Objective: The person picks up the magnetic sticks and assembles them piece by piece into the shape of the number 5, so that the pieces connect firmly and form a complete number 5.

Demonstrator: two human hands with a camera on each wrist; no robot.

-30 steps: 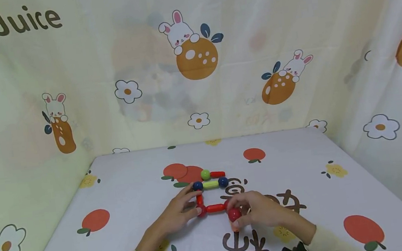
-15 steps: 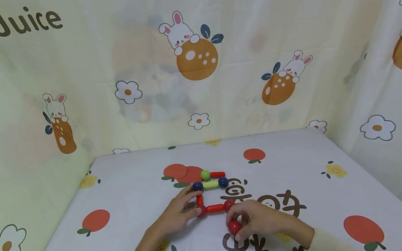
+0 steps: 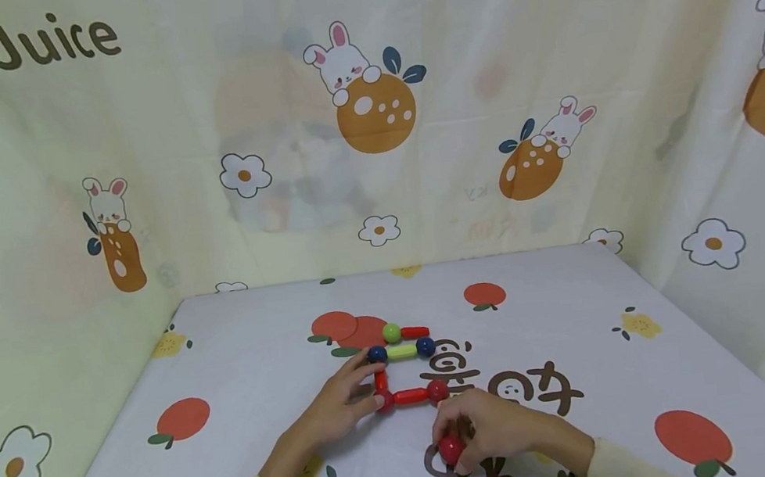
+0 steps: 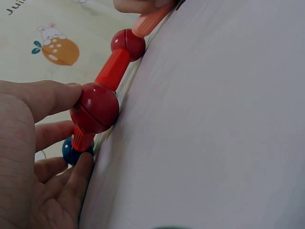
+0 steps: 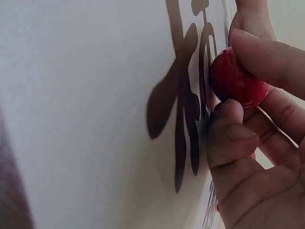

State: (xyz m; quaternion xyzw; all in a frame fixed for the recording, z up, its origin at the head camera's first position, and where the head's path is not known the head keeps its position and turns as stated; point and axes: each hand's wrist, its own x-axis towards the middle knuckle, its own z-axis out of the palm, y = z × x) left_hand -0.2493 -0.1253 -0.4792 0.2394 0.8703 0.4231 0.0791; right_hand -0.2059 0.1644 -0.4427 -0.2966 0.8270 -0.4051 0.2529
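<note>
A building-toy chain of balls and rods lies on the table, bent at a red ball (image 3: 384,401) near my left hand (image 3: 331,408). My left thumb presses that ball while my other fingers lie around a short red rod (image 4: 83,139) and a dark blue ball (image 3: 377,355). From the bend another red rod (image 3: 411,396) runs right to a second red ball (image 3: 438,391). My right hand (image 3: 492,427) pinches a loose-looking red ball (image 3: 451,449) just nearer to me. In the left wrist view an orange rod (image 4: 151,21) spans from the second red ball to the right fingers.
A yellow-green rod (image 3: 402,352) joins the blue ball to another blue ball (image 3: 426,347). Just behind lie a green ball (image 3: 392,333) and a red rod (image 3: 415,332). A printed cloth covers the table (image 3: 258,323), with a printed curtain (image 3: 447,184) behind.
My right hand has drawn its red ball toward me, away from the chain, uncovering the second red ball. My left hand and the chain stay put.
</note>
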